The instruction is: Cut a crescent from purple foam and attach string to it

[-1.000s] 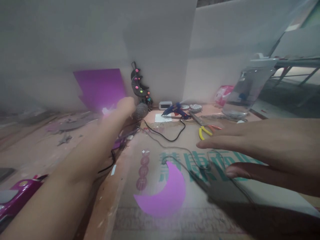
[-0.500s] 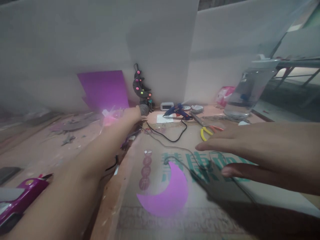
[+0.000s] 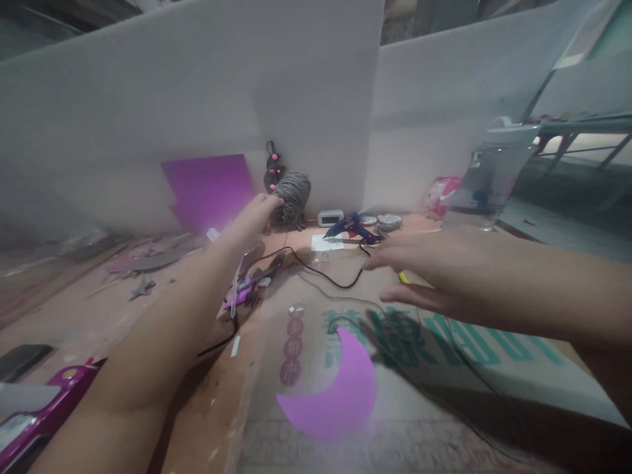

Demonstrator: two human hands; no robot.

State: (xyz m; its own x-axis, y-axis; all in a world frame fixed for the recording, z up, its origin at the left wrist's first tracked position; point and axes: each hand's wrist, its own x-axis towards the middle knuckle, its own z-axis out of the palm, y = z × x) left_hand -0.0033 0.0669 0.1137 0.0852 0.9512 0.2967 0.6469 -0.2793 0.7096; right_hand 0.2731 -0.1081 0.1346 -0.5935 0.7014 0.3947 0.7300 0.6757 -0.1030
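Reaching to the back of the table, my left hand [image 3: 265,207] grips a ball of grey yarn [image 3: 295,193], lifted in front of a dark moon ornament [image 3: 273,172] with pink dots. My right hand [image 3: 419,270] hovers with fingers apart, holding nothing, over the cardboard sheet [image 3: 316,296]. It covers most of a pair of scissors, whose yellow handle [image 3: 403,278] peeks out beneath. A purple paper crescent [image 3: 353,401] lies flat on the cardboard, and a strand of grey yarn [image 3: 368,329] runs from its upper tip toward the right.
Behind lie a blue glue gun [image 3: 351,227] with a black cord, a white digital clock [image 3: 330,218] and purple sheets [image 3: 210,191] against the wall. A clear water jug [image 3: 486,174] stands right. A magenta tool [image 3: 54,408] and grey scraps [image 3: 162,258] are left.
My left hand has raised the yarn ball from the table, and it now hides part of the ornament. My right hand has shifted left, covering more of the scissors. The view has tilted slightly up.
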